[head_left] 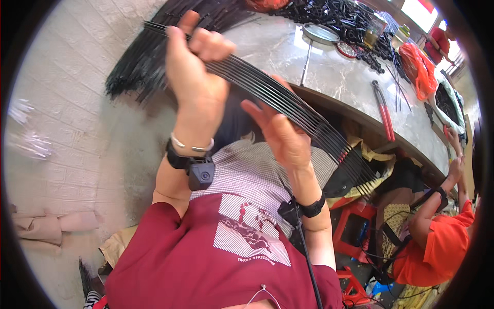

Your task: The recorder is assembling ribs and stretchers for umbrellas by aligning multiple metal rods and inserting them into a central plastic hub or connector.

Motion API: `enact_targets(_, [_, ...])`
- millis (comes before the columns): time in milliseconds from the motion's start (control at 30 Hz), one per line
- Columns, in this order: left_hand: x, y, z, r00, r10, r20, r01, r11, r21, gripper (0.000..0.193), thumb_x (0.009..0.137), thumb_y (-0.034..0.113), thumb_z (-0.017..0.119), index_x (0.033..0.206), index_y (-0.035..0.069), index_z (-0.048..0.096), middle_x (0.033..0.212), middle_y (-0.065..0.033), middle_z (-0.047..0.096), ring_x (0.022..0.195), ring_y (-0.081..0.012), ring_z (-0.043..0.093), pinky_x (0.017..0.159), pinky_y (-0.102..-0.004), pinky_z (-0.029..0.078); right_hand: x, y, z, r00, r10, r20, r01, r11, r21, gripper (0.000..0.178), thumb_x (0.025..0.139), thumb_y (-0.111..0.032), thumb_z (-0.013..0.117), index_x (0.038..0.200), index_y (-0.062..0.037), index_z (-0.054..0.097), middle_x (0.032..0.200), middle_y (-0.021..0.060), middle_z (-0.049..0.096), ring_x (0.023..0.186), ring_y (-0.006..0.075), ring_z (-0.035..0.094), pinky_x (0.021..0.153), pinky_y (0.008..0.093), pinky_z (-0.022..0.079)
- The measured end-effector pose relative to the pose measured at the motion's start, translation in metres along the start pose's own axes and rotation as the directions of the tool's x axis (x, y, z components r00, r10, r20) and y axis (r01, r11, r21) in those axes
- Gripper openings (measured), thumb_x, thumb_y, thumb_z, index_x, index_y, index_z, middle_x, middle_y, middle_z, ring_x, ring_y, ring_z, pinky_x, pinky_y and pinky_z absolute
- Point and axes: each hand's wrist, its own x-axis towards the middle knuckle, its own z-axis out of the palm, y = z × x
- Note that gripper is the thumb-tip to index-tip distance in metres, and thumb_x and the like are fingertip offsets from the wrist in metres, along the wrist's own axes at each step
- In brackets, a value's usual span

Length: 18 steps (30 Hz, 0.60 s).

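A bundle of thin black rods (252, 77), bent in a gentle arc, runs from upper left to lower right in front of me, its lower end fanned apart. My left hand (198, 62) is closed around the bundle near its upper end, with the thumb toward the tip. Farther along, my right hand (285, 136) is at the rods' underside, fingers spread. One of its fingers shows beyond the rods' far edge, so part of the hand is behind them. A pile of similar dark rods (139, 67) lies past my left hand.
On the grey table (339, 77) lie red-handled pliers (384, 110), a round disc on a thin handle (320, 34), a heap of small black pieces (329, 14) and a red plastic bag (418, 69). At right sits a co-worker in orange (435, 247), near red stools (352, 229).
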Motion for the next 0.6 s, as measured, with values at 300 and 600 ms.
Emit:
enact_targets(300, [0.026, 0.053, 0.068, 0.723, 0.591, 0.358, -0.666, 0.461, 0.586, 0.032, 0.102, 0.028, 0.048, 0.114, -0.002, 0.051, 0.061, 0.0082, 0.024, 0.049, -0.0029, 0.023, 0.043, -0.0207, 0.022, -0.029, -0.079, 0.004, 0.944, 0.314, 0.103, -0.042, 0.424, -0.904, 0.015, 0.085, -0.004, 0.068, 0.098, 0.0014, 0.069, 0.087, 0.0112, 0.072, 0.082, 0.0179, 0.071, 0.075, 0.0286, 0.055])
enact_targets(600, [0.054, -0.002, 0.06, 0.867, 0.356, 0.35, -0.499, 0.625, 0.601, 0.033, 0.103, 0.033, 0.045, 0.102, 0.001, 0.053, 0.058, 0.0062, 0.034, 0.047, -0.0036, 0.033, 0.04, -0.0199, 0.027, 0.026, -0.115, -0.026, 0.994, -0.074, -0.081, -0.062, 0.224, -0.973, 0.024, 0.094, -0.009, 0.058, 0.112, 0.0064, 0.063, 0.101, 0.0102, 0.071, 0.09, 0.0149, 0.067, 0.081, 0.0261, 0.051])
